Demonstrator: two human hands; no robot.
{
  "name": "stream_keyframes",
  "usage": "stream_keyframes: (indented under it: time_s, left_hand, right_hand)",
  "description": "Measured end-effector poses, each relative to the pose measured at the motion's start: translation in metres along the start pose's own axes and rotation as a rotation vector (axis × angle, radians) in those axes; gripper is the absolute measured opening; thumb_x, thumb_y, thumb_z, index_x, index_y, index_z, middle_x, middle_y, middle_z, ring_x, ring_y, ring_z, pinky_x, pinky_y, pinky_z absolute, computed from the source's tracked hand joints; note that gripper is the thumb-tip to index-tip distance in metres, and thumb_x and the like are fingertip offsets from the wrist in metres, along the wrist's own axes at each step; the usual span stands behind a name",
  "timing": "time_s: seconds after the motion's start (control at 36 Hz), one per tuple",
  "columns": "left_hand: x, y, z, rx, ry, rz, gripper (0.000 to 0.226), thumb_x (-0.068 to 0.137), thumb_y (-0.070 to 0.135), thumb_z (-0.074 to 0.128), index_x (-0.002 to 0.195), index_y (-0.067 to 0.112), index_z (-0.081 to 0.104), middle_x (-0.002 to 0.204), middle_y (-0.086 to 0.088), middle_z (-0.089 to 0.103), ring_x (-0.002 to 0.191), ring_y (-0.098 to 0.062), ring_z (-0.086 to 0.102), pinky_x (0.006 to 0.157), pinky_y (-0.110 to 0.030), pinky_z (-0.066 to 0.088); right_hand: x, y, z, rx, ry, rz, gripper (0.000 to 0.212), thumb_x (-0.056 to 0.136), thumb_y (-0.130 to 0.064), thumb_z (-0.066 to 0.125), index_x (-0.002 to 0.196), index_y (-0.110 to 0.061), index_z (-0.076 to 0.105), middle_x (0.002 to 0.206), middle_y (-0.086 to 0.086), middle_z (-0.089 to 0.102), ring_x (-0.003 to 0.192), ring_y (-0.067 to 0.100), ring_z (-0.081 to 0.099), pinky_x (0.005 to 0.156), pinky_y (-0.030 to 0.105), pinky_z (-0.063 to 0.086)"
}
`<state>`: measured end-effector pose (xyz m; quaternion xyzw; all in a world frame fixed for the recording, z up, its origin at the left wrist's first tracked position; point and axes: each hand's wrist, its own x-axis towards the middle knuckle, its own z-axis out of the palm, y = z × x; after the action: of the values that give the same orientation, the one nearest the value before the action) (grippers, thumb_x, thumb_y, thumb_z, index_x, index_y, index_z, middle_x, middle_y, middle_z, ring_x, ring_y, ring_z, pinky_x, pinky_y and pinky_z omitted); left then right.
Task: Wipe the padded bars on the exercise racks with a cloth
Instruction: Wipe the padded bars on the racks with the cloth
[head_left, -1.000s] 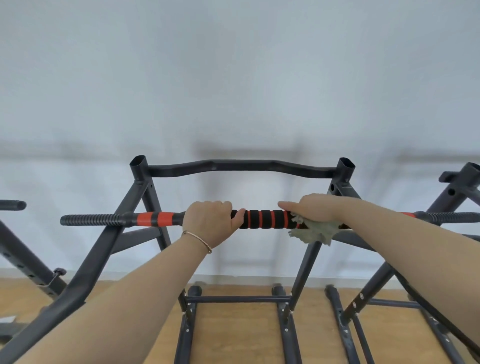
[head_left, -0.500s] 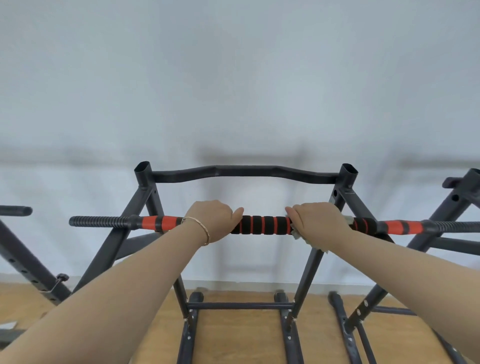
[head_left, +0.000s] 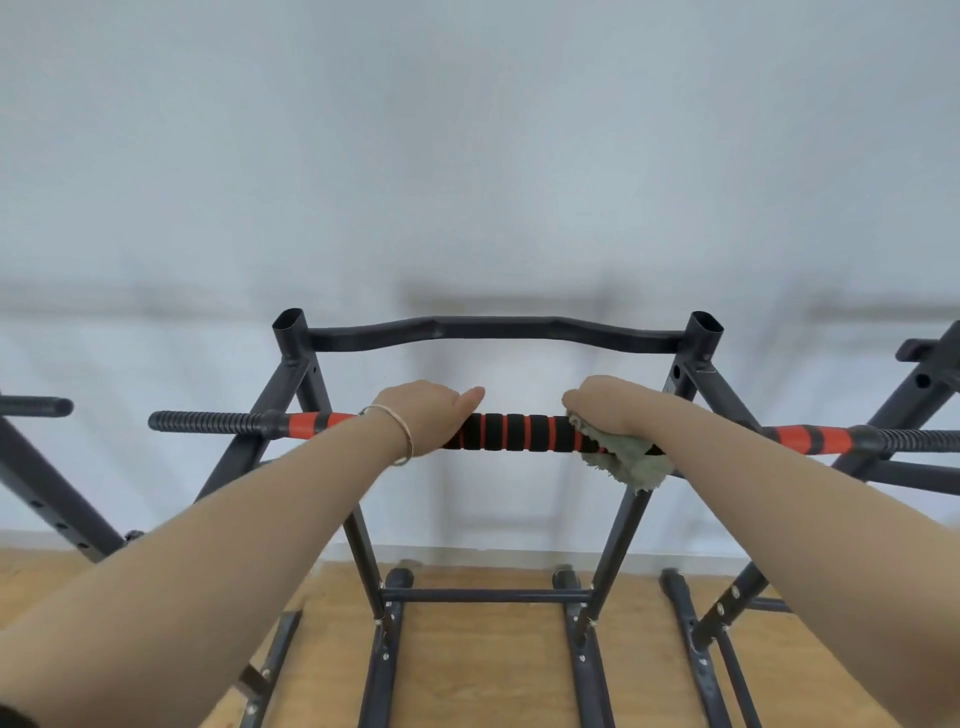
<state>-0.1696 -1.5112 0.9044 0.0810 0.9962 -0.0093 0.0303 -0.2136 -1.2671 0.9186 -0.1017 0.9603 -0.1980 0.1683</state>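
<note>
The padded bar (head_left: 519, 432), black with red rings, runs across the middle of the frame on a dark rack (head_left: 493, 330). The left hand (head_left: 431, 415) grips the bar left of centre, fingers curled over it and thumb lying along the top; a bracelet (head_left: 401, 434) sits on that wrist. Just right of centre, the right hand (head_left: 613, 405) holds a green cloth (head_left: 631, 465) against the bar, fingers curled round both, with the cloth's frayed end hanging below. Wooden floor (head_left: 493, 654) fills the bottom of the frame.
</note>
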Motion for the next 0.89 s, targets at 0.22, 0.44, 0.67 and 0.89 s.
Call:
stream_keyframes:
  time_s: [0.22,0.44,0.67,0.89]
  left_hand:
    - [0.005,-0.004,0.001,-0.195,-0.105,-0.177,0.057,0.097,0.045,0.02,0.073,0.013,0.06,0.061,-0.002,0.068,0.053,-0.019,0.061,0.066,-0.029,0.05]
    - [-0.006,-0.007,0.005,0.165,0.026,0.021,0.017,0.088,0.013,0.053,0.092,0.019,0.037,0.073,-0.001,0.051,0.066,-0.021,0.056,0.059,-0.032,0.051]
    - [-0.032,0.005,0.025,0.365,0.324,0.033,0.01,0.088,0.03,0.059,0.089,0.02,0.054,0.066,0.004,0.049,0.054,-0.017,0.051,0.053,-0.027,0.043]
    - [-0.004,-0.019,-0.015,0.023,-0.069,-0.021,0.032,0.103,0.039,0.022,0.104,0.017,0.044,0.085,-0.007,0.06,0.08,-0.026,0.062,0.078,-0.04,0.053]
  right_hand:
    - [-0.011,0.013,0.046,-0.486,0.604,-0.509,0.018,0.084,-0.019,0.069,0.078,-0.015,0.053,0.057,-0.003,0.043,0.045,0.021,0.044,0.04,0.027,0.04]
    - [-0.003,-0.01,0.059,-0.742,0.58,-0.456,0.023,0.08,-0.029,0.071,0.09,-0.017,0.054,0.06,-0.003,0.046,0.047,0.022,0.042,0.045,0.021,0.025]
    - [-0.002,-0.043,0.027,-0.265,0.136,-0.032,0.044,0.1,-0.036,0.026,0.072,-0.015,0.054,0.076,0.004,0.059,0.068,0.018,0.052,0.066,0.034,0.039]
    - [-0.002,-0.037,0.045,-0.495,0.443,-0.22,0.028,0.093,-0.022,0.047,0.067,-0.015,0.042,0.063,0.003,0.055,0.056,0.023,0.049,0.054,0.027,0.035]
